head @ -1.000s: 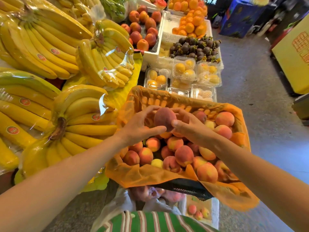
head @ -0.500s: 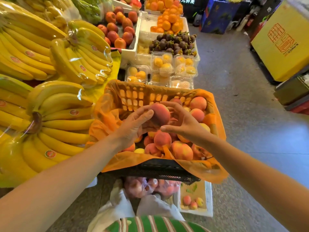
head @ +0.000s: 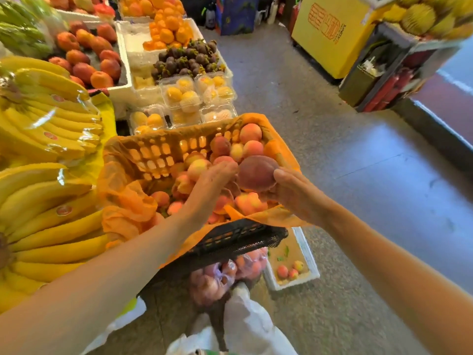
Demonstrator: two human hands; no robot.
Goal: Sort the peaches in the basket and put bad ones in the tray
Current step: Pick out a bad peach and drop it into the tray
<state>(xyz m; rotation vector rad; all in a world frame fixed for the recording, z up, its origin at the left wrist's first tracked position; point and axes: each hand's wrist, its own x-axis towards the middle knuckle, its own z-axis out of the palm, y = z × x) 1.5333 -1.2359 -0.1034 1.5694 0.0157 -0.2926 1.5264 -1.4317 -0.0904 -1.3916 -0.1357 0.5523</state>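
A black basket (head: 238,239) lined with orange plastic holds several peaches (head: 249,133). My right hand (head: 294,193) grips a dull reddish peach (head: 257,172) above the basket's right side. My left hand (head: 212,183) hovers beside it with straight fingers, fingertips close to the peach; whether they touch it is unclear. A white tray (head: 307,249) on the floor below the basket's right corner holds three small peaches (head: 290,271).
Wrapped banana bunches (head: 48,129) fill the stall at left. Clear boxes of yellow fruit (head: 189,96), mangosteens (head: 186,58) and oranges (head: 166,29) lie behind the basket. A bag of peaches (head: 225,278) hangs under the basket. Floor (head: 358,175) stretches right, toward a yellow box (head: 332,34).
The peach has shifted right, from between both hands into my right hand's grip. My left hand has let go and its fingers have straightened. The view swung right.
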